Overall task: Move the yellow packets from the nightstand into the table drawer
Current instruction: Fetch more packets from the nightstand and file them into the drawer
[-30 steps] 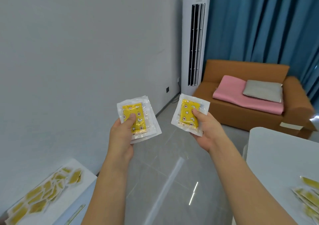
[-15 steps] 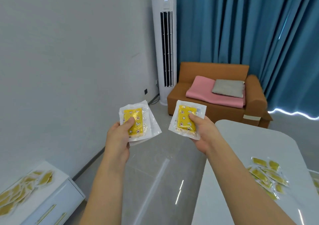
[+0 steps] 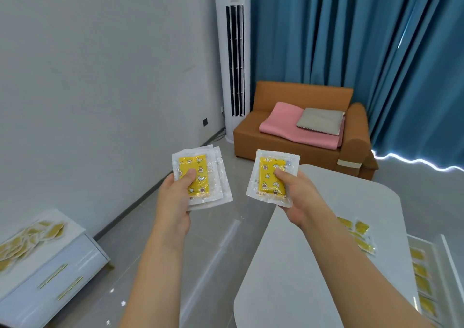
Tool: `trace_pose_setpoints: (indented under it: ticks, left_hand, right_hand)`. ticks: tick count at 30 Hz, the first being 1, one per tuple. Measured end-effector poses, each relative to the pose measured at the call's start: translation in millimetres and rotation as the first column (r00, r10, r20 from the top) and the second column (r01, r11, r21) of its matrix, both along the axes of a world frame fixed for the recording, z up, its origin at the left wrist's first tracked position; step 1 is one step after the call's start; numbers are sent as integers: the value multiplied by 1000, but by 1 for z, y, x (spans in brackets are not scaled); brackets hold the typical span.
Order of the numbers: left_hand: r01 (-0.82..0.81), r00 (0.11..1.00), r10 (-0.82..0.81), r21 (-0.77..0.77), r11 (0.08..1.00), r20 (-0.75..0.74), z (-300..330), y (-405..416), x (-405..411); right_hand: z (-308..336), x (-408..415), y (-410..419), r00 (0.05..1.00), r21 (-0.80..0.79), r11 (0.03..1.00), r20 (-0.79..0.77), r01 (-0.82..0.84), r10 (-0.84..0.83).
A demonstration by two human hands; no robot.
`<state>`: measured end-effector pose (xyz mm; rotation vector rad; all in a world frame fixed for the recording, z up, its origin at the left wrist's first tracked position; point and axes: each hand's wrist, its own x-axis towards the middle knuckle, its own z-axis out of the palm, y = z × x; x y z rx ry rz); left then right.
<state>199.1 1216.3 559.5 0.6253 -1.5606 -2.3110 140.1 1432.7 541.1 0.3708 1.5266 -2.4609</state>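
Note:
My left hand (image 3: 175, 197) grips a small stack of yellow packets (image 3: 200, 177) in clear wrappers, held upright in mid-air over the floor. My right hand (image 3: 297, 197) holds a single yellow packet (image 3: 272, 177) above the near corner of the white table (image 3: 313, 265). Several more yellow packets (image 3: 27, 242) lie spread on the white nightstand (image 3: 50, 277) at the lower left. A few packets (image 3: 359, 237) lie on the table, and the open table drawer (image 3: 424, 277) at the right edge holds a row of packets.
A brown sofa (image 3: 296, 146) with a pink blanket and a grey cushion stands ahead. A tall white air conditioner (image 3: 233, 58) stands in the corner beside blue curtains (image 3: 351, 38). Grey tiled floor (image 3: 200, 265) runs between nightstand and table.
The view has swung right: nightstand slid toward the left edge, the table and its drawer came into view at the right. Both hands keep their packets.

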Motion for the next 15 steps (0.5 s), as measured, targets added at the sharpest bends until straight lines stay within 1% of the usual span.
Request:
trace_pose_setpoints:
  ticks: [5, 11, 15]
  left_hand:
    - [21, 1000, -21, -34, 999, -10, 7, 76, 9]
    - [-30, 998, 29, -26, 999, -57, 8, 193, 17]
    - [-23, 999, 22, -23, 999, -24, 4, 260, 21]
  right_hand:
    - [6, 11, 74, 999, -12, 1000, -26, 24, -24]
    - [5, 18, 199, 999, 33, 999, -43, -3, 4]
    - [5, 16, 265, 1000, 41, 999, -29, 10, -9]
